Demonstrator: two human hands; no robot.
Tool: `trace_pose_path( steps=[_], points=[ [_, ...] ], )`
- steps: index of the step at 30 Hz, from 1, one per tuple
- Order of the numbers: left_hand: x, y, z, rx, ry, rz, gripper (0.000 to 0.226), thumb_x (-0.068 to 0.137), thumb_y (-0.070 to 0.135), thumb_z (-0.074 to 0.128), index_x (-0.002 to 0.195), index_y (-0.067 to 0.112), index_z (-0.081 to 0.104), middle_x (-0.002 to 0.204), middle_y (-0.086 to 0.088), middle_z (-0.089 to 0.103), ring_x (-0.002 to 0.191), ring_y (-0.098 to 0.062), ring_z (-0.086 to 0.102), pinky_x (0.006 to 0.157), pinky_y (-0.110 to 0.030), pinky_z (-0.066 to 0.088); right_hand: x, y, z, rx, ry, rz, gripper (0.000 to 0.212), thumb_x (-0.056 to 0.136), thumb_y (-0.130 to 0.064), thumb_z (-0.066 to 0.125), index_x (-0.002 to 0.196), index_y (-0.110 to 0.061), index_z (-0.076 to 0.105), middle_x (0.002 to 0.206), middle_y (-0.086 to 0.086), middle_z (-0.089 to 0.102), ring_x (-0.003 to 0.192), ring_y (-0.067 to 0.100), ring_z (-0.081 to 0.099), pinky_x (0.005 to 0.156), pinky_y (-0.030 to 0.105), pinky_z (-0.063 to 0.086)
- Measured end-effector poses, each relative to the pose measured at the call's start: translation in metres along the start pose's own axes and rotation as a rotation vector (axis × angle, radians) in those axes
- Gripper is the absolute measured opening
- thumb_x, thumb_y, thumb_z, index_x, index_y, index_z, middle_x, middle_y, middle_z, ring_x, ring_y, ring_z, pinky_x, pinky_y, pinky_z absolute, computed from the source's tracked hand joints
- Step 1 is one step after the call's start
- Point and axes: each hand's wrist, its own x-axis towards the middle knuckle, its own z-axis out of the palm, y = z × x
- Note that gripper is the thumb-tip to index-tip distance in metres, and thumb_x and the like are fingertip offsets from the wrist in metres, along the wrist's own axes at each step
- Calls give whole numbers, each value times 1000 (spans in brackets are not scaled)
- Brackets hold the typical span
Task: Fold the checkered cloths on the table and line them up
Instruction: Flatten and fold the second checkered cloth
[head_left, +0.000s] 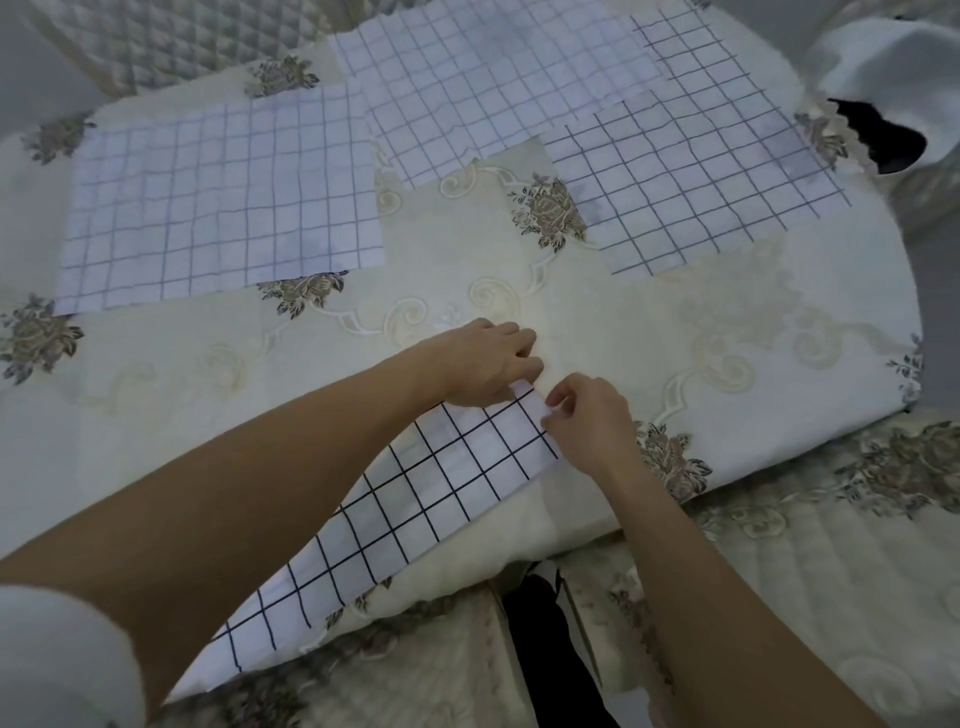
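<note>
The checkered cloth (441, 467), seen as a long narrow strip, is laid on the table (675, 322) beneath both forearms. Its far end is gripped by the left hand (488, 364) and pinched by the right hand (587, 421). Three flat cloths (218, 197) are spread beyond the hands.

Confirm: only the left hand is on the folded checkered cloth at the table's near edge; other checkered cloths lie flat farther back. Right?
No: the head view shows both the left hand and the right hand gripping the end of the folded checkered cloth. It does lie at the near edge of the table, other checkered cloths flat farther back.
</note>
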Motion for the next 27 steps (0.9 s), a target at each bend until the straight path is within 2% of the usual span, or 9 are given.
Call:
trace_pose_path(
  steps=[4,7,11,15,19,22,24,25,27],
  points=[
    [11,3,-8,7,-27,19,19,98,27,51,114,19,55,118,-2,52,106,-22,50,95,-38,41,3,4,-5,66,-67,57,22,80,-22,76,94,-20,58,94,1,63,89,22,60,77,32,48],
    [15,4,-13,-3,-67,31,15,100,26,47,111,18,53,111,3,58,104,-20,51,97,-36,39,4,5,-6,78,-154,116,26,81,-33,75,96,-18,59,90,-3,62,84,19,60,73,32,49],
    [18,0,-15,-92,-132,26,15,98,22,49,113,17,50,105,1,62,100,-22,55,98,-38,38,4,6,-7,54,-212,116,26,81,-32,75,72,-16,56,71,-1,59,69,20,57,61,29,42],
    [23,-2,-19,-150,-215,11,29,101,24,49,130,21,52,119,0,60,107,-23,57,89,-38,45,5,9,-13,73,-213,68,28,82,-23,74,64,-18,54,61,-5,53,61,16,50,56,27,39],
    [34,-3,-27,-136,-279,1,27,105,27,45,124,14,59,107,0,48,103,-24,57,77,-31,39,11,18,-24,37,-192,-5,22,88,-23,71,75,-18,54,71,-5,54,68,15,50,56,24,37],
    [42,-4,-30,-93,-223,-19,24,105,26,46,119,13,61,113,-3,60,106,-24,58,73,-30,34,17,22,-32,97,-185,-1,16,92,-29,64,84,-22,53,81,-5,56,71,15,53,55,23,36],
    [46,-6,-31,-89,-164,-49,21,103,27,49,114,14,62,109,-7,65,104,-28,60,74,-35,42,21,22,-36,145,-163,13,17,94,-36,62,93,-19,60,86,-5,61,72,9,55,54,19,36],
    [48,-6,-32,-91,-152,-70,21,102,27,50,113,15,63,107,-9,66,102,-31,61,76,-37,46,24,24,-38,145,-155,-2,21,95,-37,61,91,-16,63,83,-5,61,70,8,54,53,16,35],
    [53,-5,-36,-99,-137,-106,20,100,27,53,115,17,64,106,-12,65,102,-34,61,79,-40,49,29,27,-44,123,-149,-52,34,97,-32,59,73,-8,60,66,-2,52,60,12,44,47,14,27]
  ],
)
